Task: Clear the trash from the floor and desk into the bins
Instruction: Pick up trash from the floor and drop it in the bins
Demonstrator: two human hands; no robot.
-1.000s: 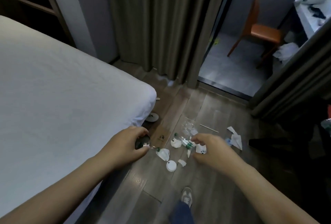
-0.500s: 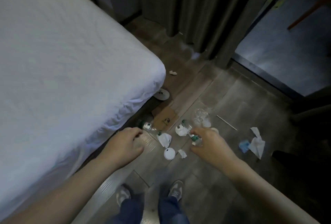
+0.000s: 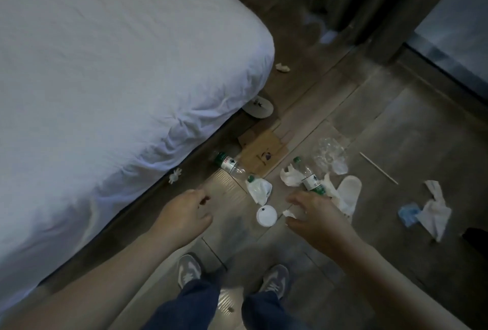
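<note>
Trash lies on the wooden floor beside the bed. One clear bottle with a green cap (image 3: 229, 165) lies by the bed's edge, and a second bottle (image 3: 308, 177) lies among crumpled white tissues (image 3: 260, 190). A white round lid (image 3: 266, 215) sits between my hands. My left hand (image 3: 184, 215) hovers over the floor with loosely curled fingers and holds nothing. My right hand (image 3: 315, 217) hangs with relaxed, spread fingers just short of the second bottle's base and grips nothing.
The white bed (image 3: 118, 65) fills the left. A cardboard piece (image 3: 264, 151), a crushed clear cup (image 3: 327, 154), a white slipper (image 3: 349, 192), a thin stick (image 3: 379, 168), a tissue (image 3: 435, 211) and a blue wrapper (image 3: 408, 214) lie around. My shoes (image 3: 188, 270) stand below.
My view has tilted further down. My left hand has drawn back from the bottle by the bed, and my right hand has pulled slightly back from the second bottle.
</note>
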